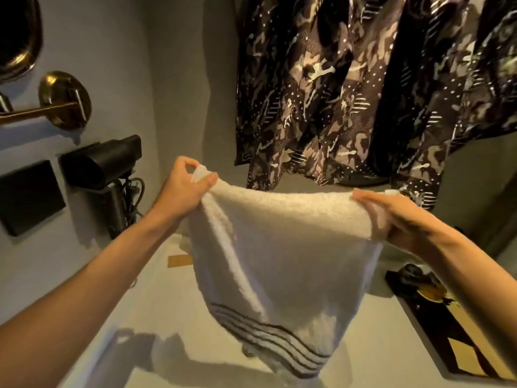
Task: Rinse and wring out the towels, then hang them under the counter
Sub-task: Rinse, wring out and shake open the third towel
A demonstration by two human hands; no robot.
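A white towel (282,261) with dark stripes near its lower edge hangs spread out in front of me, above the pale counter (173,309). My left hand (184,186) pinches the towel's upper left corner between thumb and fingers. My right hand (391,211) grips the upper right corner, fingers laid over the folded top edge. The towel's top edge is stretched between both hands and its lower part hangs loose, throwing a shadow on the counter.
Camouflage-patterned cloth (363,88) hangs on the wall behind the towel. A black hair dryer (103,166) in a wall holder and a brass fitting (64,100) are on the left wall. A dark tray (447,317) lies on the counter at right.
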